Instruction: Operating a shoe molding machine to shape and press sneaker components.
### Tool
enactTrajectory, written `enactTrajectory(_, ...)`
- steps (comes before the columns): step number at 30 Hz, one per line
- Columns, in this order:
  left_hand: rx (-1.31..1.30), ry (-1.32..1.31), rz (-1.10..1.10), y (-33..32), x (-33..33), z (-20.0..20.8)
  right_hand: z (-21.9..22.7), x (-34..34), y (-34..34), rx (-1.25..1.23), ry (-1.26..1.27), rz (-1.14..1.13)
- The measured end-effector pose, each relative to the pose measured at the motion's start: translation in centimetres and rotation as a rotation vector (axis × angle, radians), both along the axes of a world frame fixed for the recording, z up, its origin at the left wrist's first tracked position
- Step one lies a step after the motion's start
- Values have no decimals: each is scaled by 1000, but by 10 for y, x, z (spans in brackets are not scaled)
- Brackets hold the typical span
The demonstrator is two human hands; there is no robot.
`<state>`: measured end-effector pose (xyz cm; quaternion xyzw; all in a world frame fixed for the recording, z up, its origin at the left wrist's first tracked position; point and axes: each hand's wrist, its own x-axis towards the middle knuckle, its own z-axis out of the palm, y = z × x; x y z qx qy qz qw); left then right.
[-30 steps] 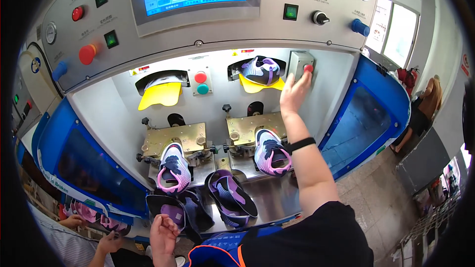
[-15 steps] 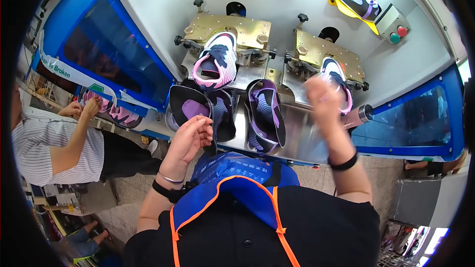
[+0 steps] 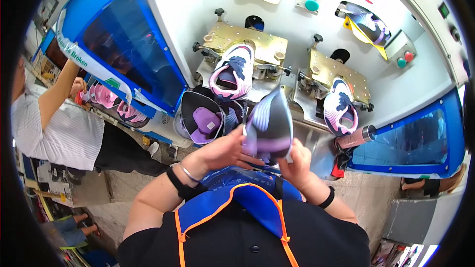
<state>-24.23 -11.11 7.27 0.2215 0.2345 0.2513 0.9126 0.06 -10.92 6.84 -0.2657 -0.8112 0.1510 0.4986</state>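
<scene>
A black and purple shoe upper (image 3: pixel 269 126) with pale blue stripes is raised in front of me, blurred by motion. My left hand (image 3: pixel 225 151) supports its lower left side, fingers stretched along it. At its lower right edge, my right hand (image 3: pixel 297 164) grips it with bent fingers. Just left of it, other dark uppers with purple linings (image 3: pixel 205 121) rest on the metal ledge. Two white, pink and navy shoe uppers are set at the brass-coloured clamp plates: one upper (image 3: pixel 232 73) at the left plate (image 3: pixel 247 39), another upper (image 3: pixel 341 106) at the right plate (image 3: pixel 339 71).
Blue-framed window panels flank the machine, left (image 3: pixel 126 44) and right (image 3: pixel 413 136). A pink bottle (image 3: pixel 356 137) lies near the right panel. Red and green buttons (image 3: pixel 312 0) sit on the back wall. A person in a striped shirt (image 3: pixel 59 123) works at far left beside pink shoes.
My right hand has come back from the right-hand clamp. The striped upper has left the ledge and is now between my hands. My left hand has moved right to it.
</scene>
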Motion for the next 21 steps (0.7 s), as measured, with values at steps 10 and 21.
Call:
enactTrajectory(10,644,174,979,18,10,61,4,-9,3,248,17,-168)
enactTrajectory(21,764,315,992,2,-20,72,86,-41,47,438,-409,71)
